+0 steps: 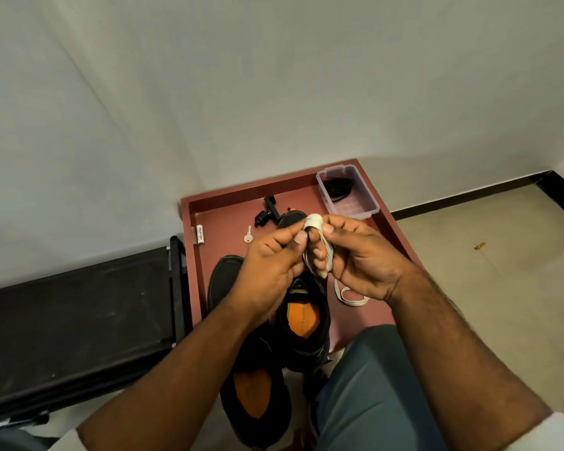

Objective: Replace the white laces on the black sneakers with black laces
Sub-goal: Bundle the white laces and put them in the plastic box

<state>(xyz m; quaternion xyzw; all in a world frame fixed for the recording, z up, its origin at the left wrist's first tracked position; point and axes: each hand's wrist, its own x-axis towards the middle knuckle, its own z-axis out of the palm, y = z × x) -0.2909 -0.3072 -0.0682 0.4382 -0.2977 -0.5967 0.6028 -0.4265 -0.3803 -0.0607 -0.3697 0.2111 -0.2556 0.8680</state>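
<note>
Pinching a white lace (316, 249), apparently coiled round its fingers, the left hand (274, 265) meets the right hand (362, 258), also pinching it, above two sneakers (303, 323) at 6 o'clock.

Plain off-white walls (274, 76) are meeting in a corner behind a reddish-brown worktop (385, 219). Pale floor tiles (489, 255) are running to a black skirting board (469, 193), and a black bench (72, 314) is standing just beside the worktop.
</note>
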